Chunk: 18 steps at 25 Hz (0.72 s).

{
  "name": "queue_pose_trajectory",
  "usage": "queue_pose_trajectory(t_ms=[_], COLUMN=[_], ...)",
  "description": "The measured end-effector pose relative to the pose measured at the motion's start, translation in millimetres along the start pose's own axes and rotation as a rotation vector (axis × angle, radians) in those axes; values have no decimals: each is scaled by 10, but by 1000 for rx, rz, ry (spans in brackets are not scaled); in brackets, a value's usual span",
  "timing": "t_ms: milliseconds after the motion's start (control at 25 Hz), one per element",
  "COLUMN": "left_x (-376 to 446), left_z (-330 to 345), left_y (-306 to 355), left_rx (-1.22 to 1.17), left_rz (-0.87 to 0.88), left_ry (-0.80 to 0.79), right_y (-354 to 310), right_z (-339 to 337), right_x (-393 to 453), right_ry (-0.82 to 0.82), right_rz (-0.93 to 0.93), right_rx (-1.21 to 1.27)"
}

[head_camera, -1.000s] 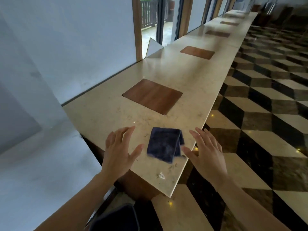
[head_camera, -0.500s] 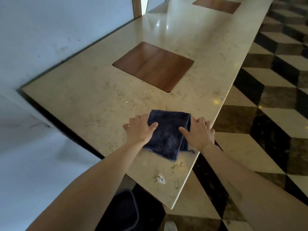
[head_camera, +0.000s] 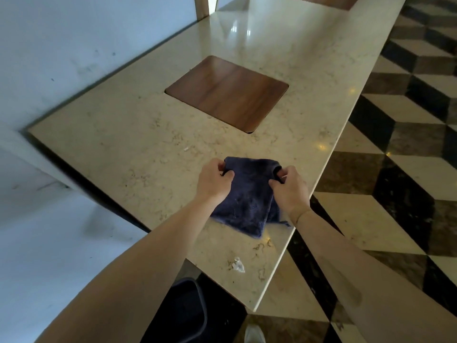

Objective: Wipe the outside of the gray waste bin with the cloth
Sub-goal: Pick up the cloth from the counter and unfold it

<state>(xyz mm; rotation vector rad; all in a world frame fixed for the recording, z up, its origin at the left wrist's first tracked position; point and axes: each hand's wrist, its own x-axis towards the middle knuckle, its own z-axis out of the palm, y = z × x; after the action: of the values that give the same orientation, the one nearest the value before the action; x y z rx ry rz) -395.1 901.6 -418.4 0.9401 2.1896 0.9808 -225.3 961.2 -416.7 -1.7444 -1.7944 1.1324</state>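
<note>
A folded dark blue cloth (head_camera: 247, 199) lies on the beige marble counter (head_camera: 128, 144), close to its near right edge. My left hand (head_camera: 214, 180) pinches the cloth's far left corner. My right hand (head_camera: 289, 188) pinches its far right corner. Both corners are slightly lifted while the rest of the cloth rests on the counter. The dark gray waste bin (head_camera: 183, 315) stands on the floor under the counter's near corner; only part of its rim and inside shows, behind my left forearm.
A brown wooden inset panel (head_camera: 227, 92) sits in the counter beyond the cloth. A small crumpled white scrap (head_camera: 238, 264) and some debris lie near the counter's front corner. A white wall runs along the left; checkered tile floor (head_camera: 395, 169) spreads to the right.
Both hands came down from hovering beside the cloth onto it, then closed on its far corners. The view tilted down and moved closer to the counter.
</note>
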Motion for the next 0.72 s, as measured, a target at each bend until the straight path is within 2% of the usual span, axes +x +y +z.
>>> queue_pose_trajectory(t_ms=[200,320,480,720], left_x=[-333,-605,-1106,-2018], left_z=[-302,-681,-1327,-2169], left_y=[160,381,785,1142], left_rx=[-256,-299,-358,-451], left_rz=[6,139,297,470], left_ry=[-46,-11,45,109], right_y=[-215,-504,-1000,-1605], right_z=[-226,-496,-908,-1276], right_x=[-268,-559,-1119,-2163], right_ry=[7,-7,82,203], right_rz=[-9,-76,-266,-443], right_rx=[234,239,199,350])
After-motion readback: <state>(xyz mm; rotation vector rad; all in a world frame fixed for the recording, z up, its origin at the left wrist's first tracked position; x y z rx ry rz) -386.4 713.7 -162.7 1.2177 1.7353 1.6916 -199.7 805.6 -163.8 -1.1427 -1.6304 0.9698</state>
